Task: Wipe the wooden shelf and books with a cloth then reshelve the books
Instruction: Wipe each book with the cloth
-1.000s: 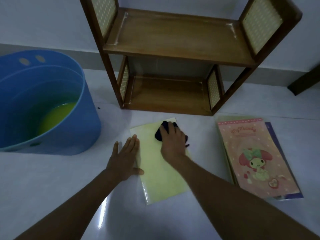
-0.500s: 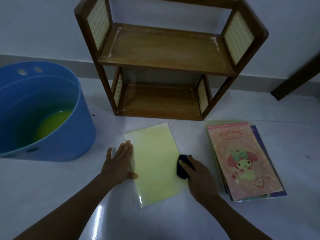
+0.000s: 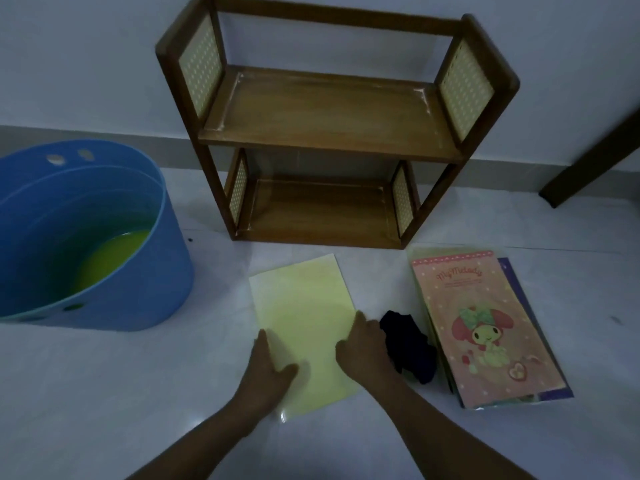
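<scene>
A thin pale yellow book (image 3: 304, 317) lies flat on the white floor in front of the two-tier wooden shelf (image 3: 325, 123), whose boards hold nothing. My left hand (image 3: 268, 367) grips the book's lower left edge, thumb on top. My right hand (image 3: 362, 344) rests on the book's right edge, fingers bent. The dark cloth (image 3: 410, 344) lies loose on the floor just right of that hand, apart from the fingers. A stack of books with a pink cartoon cover (image 3: 485, 327) on top lies to the right.
A blue plastic tub (image 3: 145, 292) holding yellow-green liquid stands at the left. A dark wooden furniture leg (image 3: 595, 157) slants in at the far right. The shelf stands against a white wall.
My right hand swept the cloth down across the yellow book, left it on the floor beside the book, and now sits on the book's right edge. My left hand slid lower on the left edge.
</scene>
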`<action>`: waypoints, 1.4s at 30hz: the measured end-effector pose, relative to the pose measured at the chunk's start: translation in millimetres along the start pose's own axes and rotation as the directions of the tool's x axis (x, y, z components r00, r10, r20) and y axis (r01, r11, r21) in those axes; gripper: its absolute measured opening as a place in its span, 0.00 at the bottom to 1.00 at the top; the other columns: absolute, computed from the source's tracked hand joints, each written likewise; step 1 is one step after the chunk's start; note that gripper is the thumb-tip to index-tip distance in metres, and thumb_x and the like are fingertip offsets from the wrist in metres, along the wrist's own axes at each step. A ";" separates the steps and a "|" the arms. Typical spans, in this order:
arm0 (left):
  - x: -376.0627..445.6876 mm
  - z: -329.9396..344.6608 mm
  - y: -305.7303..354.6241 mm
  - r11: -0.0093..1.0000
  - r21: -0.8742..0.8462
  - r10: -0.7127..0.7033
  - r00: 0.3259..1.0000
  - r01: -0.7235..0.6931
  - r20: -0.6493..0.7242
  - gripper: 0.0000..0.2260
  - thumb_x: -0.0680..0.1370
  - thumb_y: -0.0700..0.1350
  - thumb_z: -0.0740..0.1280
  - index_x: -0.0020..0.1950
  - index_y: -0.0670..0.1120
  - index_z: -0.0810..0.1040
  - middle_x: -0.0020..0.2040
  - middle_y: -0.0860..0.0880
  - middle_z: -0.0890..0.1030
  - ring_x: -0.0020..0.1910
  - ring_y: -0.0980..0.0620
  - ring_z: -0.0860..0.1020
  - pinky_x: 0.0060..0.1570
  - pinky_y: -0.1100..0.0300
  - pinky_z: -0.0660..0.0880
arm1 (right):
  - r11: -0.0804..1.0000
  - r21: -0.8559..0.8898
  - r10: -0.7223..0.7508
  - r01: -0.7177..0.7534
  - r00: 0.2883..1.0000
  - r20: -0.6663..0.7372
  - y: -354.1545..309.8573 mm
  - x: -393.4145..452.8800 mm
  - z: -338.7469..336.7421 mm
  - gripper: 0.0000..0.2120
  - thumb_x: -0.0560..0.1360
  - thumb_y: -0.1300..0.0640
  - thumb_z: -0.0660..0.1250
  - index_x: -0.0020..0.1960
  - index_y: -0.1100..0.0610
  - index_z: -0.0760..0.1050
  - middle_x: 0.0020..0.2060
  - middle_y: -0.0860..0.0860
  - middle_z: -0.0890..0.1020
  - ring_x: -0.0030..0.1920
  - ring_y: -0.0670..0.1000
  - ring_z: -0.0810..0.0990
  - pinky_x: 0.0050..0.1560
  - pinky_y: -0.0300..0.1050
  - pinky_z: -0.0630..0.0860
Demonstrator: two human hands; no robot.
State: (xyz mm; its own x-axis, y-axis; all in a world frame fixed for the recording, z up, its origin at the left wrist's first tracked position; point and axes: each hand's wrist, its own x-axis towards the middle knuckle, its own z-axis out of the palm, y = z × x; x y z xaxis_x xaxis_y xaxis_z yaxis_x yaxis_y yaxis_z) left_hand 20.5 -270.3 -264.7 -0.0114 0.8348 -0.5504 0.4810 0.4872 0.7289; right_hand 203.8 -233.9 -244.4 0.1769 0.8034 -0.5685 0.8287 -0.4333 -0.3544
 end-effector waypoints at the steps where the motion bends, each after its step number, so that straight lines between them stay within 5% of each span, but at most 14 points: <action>1: -2.6 1.2 -0.4 1.000 -0.014 -0.001 1.000 0.001 -0.004 0.41 0.75 0.45 0.70 0.79 0.47 0.46 0.79 0.47 0.54 0.77 0.48 0.55 0.74 0.49 0.57 | 0.998 0.013 0.066 -0.066 0.998 -0.006 -6.0 5.5 -1.8 0.29 0.77 0.56 0.59 0.74 0.62 0.55 0.68 0.61 0.64 0.67 0.61 0.66 0.63 0.50 0.69; 4: -3.4 -4.9 1.4 1.000 -0.014 0.016 1.000 -0.016 -0.022 0.39 0.76 0.40 0.68 0.79 0.46 0.47 0.78 0.48 0.56 0.76 0.48 0.57 0.72 0.55 0.58 | 0.969 0.153 0.192 -0.197 0.980 0.047 -12.7 21.2 -6.1 0.20 0.76 0.56 0.60 0.66 0.60 0.64 0.60 0.58 0.72 0.57 0.58 0.73 0.57 0.49 0.75; 7: 0.9 -20.8 -1.9 0.997 0.068 0.044 0.999 -0.043 -0.003 0.33 0.76 0.37 0.62 0.78 0.48 0.51 0.77 0.46 0.59 0.75 0.47 0.61 0.72 0.56 0.60 | 0.917 0.372 0.101 -0.144 0.986 0.134 -14.1 27.5 -21.7 0.10 0.78 0.63 0.58 0.58 0.65 0.69 0.49 0.60 0.72 0.46 0.55 0.73 0.40 0.41 0.70; 9: 2.4 -36.6 -12.9 0.949 0.226 0.211 0.976 -0.218 0.054 0.33 0.74 0.39 0.57 0.77 0.56 0.51 0.79 0.47 0.54 0.77 0.48 0.56 0.74 0.57 0.55 | 0.872 0.477 0.055 -0.113 0.990 0.133 -14.5 25.1 -38.9 0.06 0.78 0.65 0.60 0.55 0.63 0.71 0.53 0.64 0.76 0.48 0.58 0.77 0.46 0.50 0.75; 12: 6.0 -60.1 -26.4 0.741 0.459 0.445 0.870 -0.491 0.211 0.44 0.73 0.30 0.59 0.74 0.68 0.44 0.79 0.55 0.44 0.78 0.55 0.44 0.76 0.51 0.48 | 0.673 0.722 -0.025 -0.161 0.970 0.241 -13.5 17.5 -65.6 0.21 0.79 0.65 0.63 0.70 0.58 0.65 0.63 0.61 0.74 0.56 0.62 0.78 0.55 0.54 0.76; 15: 9.8 -79.5 -8.8 0.666 0.387 0.676 0.735 -0.638 0.049 0.34 0.73 0.33 0.68 0.74 0.57 0.63 0.77 0.51 0.62 0.77 0.52 0.55 0.73 0.44 0.56 | 0.501 0.848 -0.110 -0.172 0.959 0.260 -22.1 2.7 -92.1 0.18 0.78 0.66 0.63 0.67 0.59 0.71 0.55 0.60 0.81 0.48 0.58 0.81 0.48 0.50 0.80; 17: 4.6 -85.4 22.1 0.675 0.229 0.737 0.659 -0.701 -0.154 0.26 0.73 0.39 0.70 0.68 0.58 0.72 0.68 0.59 0.75 0.71 0.55 0.69 0.69 0.56 0.65 | 0.482 0.871 -0.149 -0.094 0.971 0.188 -27.6 -9.7 -110.7 0.09 0.80 0.64 0.60 0.59 0.61 0.75 0.46 0.57 0.82 0.42 0.53 0.82 0.41 0.44 0.81; 20: 2.0 -93.7 66.6 0.809 -0.043 0.526 0.755 -0.586 -0.393 0.16 0.77 0.34 0.66 0.53 0.56 0.78 0.46 0.72 0.81 0.52 0.60 0.81 0.50 0.73 0.76 | 0.461 0.885 -0.272 0.064 0.959 0.073 -29.7 -22.5 -128.0 0.10 0.82 0.59 0.55 0.55 0.55 0.76 0.50 0.59 0.83 0.46 0.58 0.82 0.51 0.52 0.79; 23: 7.2 -107.6 85.4 0.837 -0.156 0.453 0.824 -0.525 -0.340 0.09 0.78 0.38 0.65 0.50 0.52 0.80 0.44 0.66 0.83 0.49 0.57 0.83 0.46 0.65 0.81 | 0.779 0.541 -0.325 0.317 0.942 -0.085 -29.7 -21.5 -119.8 0.11 0.81 0.60 0.57 0.58 0.50 0.75 0.54 0.51 0.79 0.53 0.54 0.78 0.53 0.48 0.76; 26: 10.5 -107.5 80.9 0.832 -0.319 0.385 0.887 -0.453 -0.255 0.10 0.79 0.38 0.63 0.50 0.52 0.80 0.46 0.60 0.85 0.49 0.55 0.84 0.45 0.59 0.82 | 0.889 0.279 -0.299 0.364 0.921 -0.248 -23.2 -12.6 -100.6 0.12 0.80 0.58 0.60 0.61 0.55 0.76 0.57 0.49 0.78 0.51 0.49 0.76 0.49 0.35 0.69; 30: 13.2 -97.2 58.5 0.879 -0.259 0.346 0.909 -0.400 -0.231 0.11 0.80 0.38 0.62 0.51 0.53 0.79 0.45 0.64 0.84 0.48 0.58 0.83 0.41 0.61 0.82 | 0.855 0.326 -0.313 0.403 0.903 -0.296 -13.8 -7.8 -76.5 0.13 0.79 0.59 0.63 0.62 0.55 0.78 0.55 0.49 0.83 0.49 0.42 0.76 0.41 0.15 0.66; 36: 14.1 -99.3 60.6 0.897 0.037 0.423 0.829 -0.441 -0.365 0.06 0.79 0.41 0.65 0.53 0.50 0.76 0.42 0.67 0.81 0.43 0.72 0.79 0.35 0.74 0.76 | 0.760 0.449 -0.316 0.469 0.871 -0.376 -23.7 -13.0 -68.1 0.12 0.81 0.59 0.60 0.61 0.49 0.76 0.47 0.37 0.81 0.42 0.30 0.79 0.43 0.23 0.75; 38: 17.0 -101.7 67.8 0.905 0.049 0.400 0.808 -0.422 -0.432 0.04 0.78 0.45 0.66 0.51 0.47 0.74 0.42 0.61 0.80 0.38 0.66 0.80 0.32 0.70 0.76 | 0.715 0.483 -0.328 0.505 0.853 -0.405 -25.9 -15.5 -73.8 0.11 0.81 0.59 0.58 0.56 0.45 0.75 0.44 0.35 0.80 0.43 0.32 0.81 0.39 0.27 0.77; 42: 39.5 -93.2 56.7 0.962 0.112 0.270 0.917 -0.248 -0.294 0.11 0.77 0.52 0.67 0.42 0.44 0.77 0.36 0.50 0.83 0.36 0.51 0.82 0.35 0.52 0.78 | 0.798 0.409 -0.301 0.442 0.881 -0.365 -23.4 -2.5 -64.8 0.12 0.82 0.59 0.55 0.52 0.50 0.77 0.43 0.46 0.83 0.40 0.44 0.81 0.37 0.29 0.73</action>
State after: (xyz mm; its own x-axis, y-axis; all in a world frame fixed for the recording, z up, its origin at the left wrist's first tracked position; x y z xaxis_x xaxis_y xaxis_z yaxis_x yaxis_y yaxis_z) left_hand -34.4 -185.8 -207.2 -0.1380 0.9724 -0.1880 0.5642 0.2332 0.7920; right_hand 218.4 -199.3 -186.6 0.1000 0.9873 -0.1235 0.5227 -0.1578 -0.8378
